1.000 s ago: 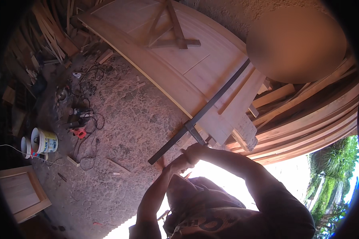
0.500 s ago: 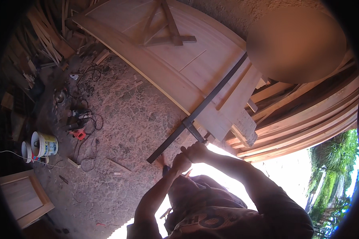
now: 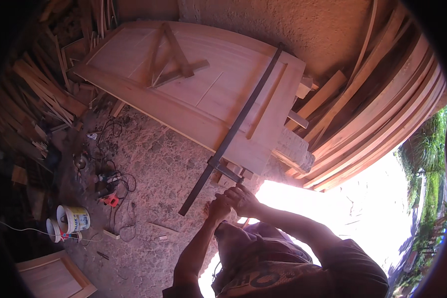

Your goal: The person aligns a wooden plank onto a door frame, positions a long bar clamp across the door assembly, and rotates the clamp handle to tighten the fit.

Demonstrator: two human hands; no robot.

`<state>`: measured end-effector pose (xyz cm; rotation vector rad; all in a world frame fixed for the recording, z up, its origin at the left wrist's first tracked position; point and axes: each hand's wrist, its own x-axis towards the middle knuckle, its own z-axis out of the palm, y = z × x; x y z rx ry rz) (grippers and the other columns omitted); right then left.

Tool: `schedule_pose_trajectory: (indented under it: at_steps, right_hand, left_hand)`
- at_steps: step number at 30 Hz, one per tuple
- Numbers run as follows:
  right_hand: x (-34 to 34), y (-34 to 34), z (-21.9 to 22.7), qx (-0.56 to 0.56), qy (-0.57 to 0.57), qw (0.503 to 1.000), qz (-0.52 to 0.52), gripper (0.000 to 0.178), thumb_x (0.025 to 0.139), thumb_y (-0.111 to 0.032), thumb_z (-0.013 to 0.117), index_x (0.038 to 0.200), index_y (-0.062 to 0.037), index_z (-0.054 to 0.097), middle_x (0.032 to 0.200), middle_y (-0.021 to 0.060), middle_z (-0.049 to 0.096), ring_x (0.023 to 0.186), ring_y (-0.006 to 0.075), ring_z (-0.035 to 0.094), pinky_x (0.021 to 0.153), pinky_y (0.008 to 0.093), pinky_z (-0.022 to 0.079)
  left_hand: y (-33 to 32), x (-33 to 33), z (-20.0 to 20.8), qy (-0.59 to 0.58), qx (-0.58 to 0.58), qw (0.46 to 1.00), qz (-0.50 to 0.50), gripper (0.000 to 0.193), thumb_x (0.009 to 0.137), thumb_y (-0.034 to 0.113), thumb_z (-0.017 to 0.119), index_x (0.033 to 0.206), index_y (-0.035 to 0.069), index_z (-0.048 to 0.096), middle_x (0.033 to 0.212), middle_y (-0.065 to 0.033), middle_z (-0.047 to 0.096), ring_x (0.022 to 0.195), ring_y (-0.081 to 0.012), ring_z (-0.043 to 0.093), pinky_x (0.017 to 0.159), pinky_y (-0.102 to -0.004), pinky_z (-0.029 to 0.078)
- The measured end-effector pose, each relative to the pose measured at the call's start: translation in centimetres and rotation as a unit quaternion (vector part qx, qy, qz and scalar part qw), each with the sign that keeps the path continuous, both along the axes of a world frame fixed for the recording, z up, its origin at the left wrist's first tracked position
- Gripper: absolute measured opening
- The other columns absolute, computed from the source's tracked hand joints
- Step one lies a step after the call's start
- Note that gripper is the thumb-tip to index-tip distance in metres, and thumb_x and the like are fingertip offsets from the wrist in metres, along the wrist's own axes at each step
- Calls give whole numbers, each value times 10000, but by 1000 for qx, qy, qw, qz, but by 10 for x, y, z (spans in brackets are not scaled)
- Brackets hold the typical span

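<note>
A long dark bar clamp point(image 3: 232, 131) lies across a pale wooden panelled door point(image 3: 208, 64), from its far edge to past its near edge. At the near end, the clamp's sliding arm and screw point toward me. My right hand point(image 3: 244, 200) is closed around the screw end, just below the arm. Against it, my left hand point(image 3: 218, 207) is closed too, fingers bunched at the same spot. The hands hide the screw's handle. On the door rests a triangular wooden brace point(image 3: 177, 52).
Long boards point(image 3: 377, 131) are stacked at the right, beside a sunlit opening. Wood offcuts point(image 3: 49, 89) crowd the far left. A red-and-black power tool point(image 3: 111, 200) with cords lies on the rough floor, near white buckets point(image 3: 77, 220). A framed wooden panel point(image 3: 54, 278) is at lower left.
My view has shifted, so the door and clamp sit further left and more of the back wall shows. Both hands stay together at the clamp's screw end, with the right-hand fingers rearranged.
</note>
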<state>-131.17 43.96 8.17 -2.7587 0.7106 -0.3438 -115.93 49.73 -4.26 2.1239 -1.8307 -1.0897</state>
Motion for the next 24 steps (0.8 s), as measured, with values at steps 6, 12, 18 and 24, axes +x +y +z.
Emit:
schedule_pose_trajectory:
  at_steps: [6, 12, 18, 24]
  right_hand:
    - [-107, 81, -40, 201, -15, 933, -297, 646, 785, -52, 586, 1414, -148, 478, 1209, 115, 599, 1173, 314, 555, 1006, 464, 416]
    - [-225, 231, -121, 350, 100, 697, -617, 501, 841, -122, 585, 1333, -59, 514, 1212, 233, 610, 1180, 397, 559, 973, 500, 465]
    - [-181, 392, -176, 401, 52, 509, -760, 444, 832, -126, 577, 1259, -6, 559, 1180, 252, 633, 1123, 396, 607, 958, 462, 482]
    - [-36, 438, -274, 453, -83, 484, -744, 408, 847, -274, 638, 1202, -73, 666, 1115, 229, 684, 1054, 382, 659, 925, 452, 516]
  left_hand:
    - [-15, -11, 98, -19, -139, 990, -32, 734, 803, 269, 751, 1425, 39, 437, 1337, -226, 517, 1263, -407, 485, 1020, -494, 424]
    - [-76, -21, 125, -74, -313, 908, -267, 819, 812, 341, 747, 1488, 74, 369, 1506, -220, 367, 1412, -410, 314, 1136, -546, 279]
    - [-96, -24, 102, -122, -316, 871, -355, 887, 837, 441, 701, 1532, 83, 283, 1586, -210, 243, 1473, -406, 210, 1161, -583, 213]
    - [-87, -35, 87, -139, -357, 864, -326, 877, 830, 342, 695, 1546, 92, 256, 1597, -217, 221, 1475, -413, 207, 1163, -587, 194]
